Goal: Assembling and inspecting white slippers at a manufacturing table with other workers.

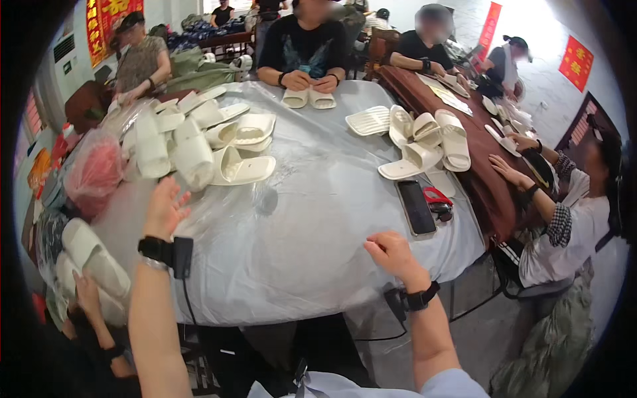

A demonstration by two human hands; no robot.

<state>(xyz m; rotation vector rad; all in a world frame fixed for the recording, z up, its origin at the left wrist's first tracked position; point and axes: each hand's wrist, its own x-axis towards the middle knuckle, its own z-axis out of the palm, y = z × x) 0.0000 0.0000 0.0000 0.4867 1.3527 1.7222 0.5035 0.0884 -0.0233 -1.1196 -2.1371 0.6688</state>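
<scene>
My left hand is raised over the left side of the table, palm turned inward and fingers apart, holding nothing. Just beyond it lies a heap of cream slide slippers, some under clear plastic wrap. One slipper rests on its sole at the heap's right edge. My right hand hovers over the near right of the table with its fingers curled in; I see nothing in it. A smaller group of cream slippers lies farther off on the right, some overlapping.
Plastic film covers the table. A black phone and a red-and-black item lie at its right. A pink plastic bag sits left. Nearby co-workers handle slippers, including a pair opposite. A brown-covered table adjoins at right.
</scene>
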